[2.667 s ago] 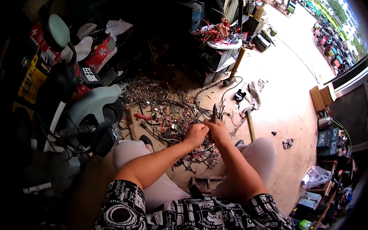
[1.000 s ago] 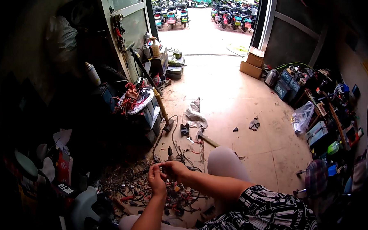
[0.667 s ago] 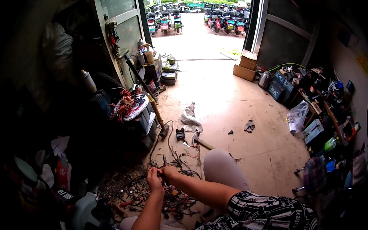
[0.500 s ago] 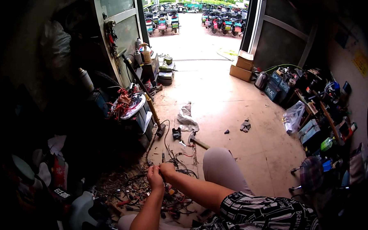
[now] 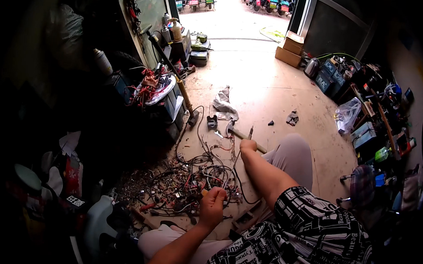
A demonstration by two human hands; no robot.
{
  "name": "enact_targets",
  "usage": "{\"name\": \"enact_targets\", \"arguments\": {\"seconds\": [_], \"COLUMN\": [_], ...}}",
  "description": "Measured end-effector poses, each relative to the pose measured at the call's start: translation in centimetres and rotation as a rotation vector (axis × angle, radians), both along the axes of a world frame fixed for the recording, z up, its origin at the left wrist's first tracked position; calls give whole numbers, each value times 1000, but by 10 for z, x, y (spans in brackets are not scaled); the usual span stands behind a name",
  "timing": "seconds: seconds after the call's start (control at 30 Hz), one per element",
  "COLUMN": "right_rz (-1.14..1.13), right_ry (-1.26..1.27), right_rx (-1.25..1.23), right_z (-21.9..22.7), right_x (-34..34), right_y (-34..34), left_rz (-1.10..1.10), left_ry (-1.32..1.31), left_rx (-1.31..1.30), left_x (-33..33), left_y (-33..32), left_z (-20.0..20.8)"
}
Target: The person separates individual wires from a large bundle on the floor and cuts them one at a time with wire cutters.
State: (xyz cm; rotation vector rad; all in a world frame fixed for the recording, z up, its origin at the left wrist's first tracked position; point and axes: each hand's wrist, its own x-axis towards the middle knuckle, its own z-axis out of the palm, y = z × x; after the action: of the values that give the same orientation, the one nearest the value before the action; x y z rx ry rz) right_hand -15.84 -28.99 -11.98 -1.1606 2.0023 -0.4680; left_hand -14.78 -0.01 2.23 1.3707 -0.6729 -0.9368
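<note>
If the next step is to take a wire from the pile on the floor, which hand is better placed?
Probably the left hand, though closed: in this view it overlaps the edge of the wire pile. The right hand is farther off, by the hammer, gripping a pointed tool.

One held tool [image 5: 251,132], two cardboard boxes [image 5: 288,57], one kettle [image 5: 312,68] appear.

White words are noted on the black shirt [image 5: 321,221], white characters on a black plate [image 5: 75,201] and pale letters on a battery [image 5: 323,82].

Left hand [image 5: 211,208] — inside hidden; scooters [image 5: 193,0] — cut off above
</note>
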Motion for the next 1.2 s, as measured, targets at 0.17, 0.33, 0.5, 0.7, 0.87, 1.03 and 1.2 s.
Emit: {"name": "enact_targets", "arguments": {"seconds": [0.17,0.33,0.5,0.7,0.87,1.03,1.2], "right_rz": [-84,-223,-516,-585,-535,-442,-586], "right_ry": [-161,-863,-788,-817,-708,-586,-632], "right_rx": [30,314,360,385,275,156,-31], "right_z": [7,17,-30,-3,4,32,40], "right_x": [22,78,85,86,70,65,7], "right_y": [-8,39,43,42,24,-1,-115], "left_rz": [-13,70,305,-213,-136,-9,-156], "left_ry": [-559,-370,-278,-826,-790,-561,-538], "left_rx": [-65,-278,130,710,492,492,517], "left_x": [23,52,64,74,37,-4,-44], "left_y": [6,-4,-35,-30,-52,-53,-18], "left_z": [19,29,-6,-68,-30,14,73]}}
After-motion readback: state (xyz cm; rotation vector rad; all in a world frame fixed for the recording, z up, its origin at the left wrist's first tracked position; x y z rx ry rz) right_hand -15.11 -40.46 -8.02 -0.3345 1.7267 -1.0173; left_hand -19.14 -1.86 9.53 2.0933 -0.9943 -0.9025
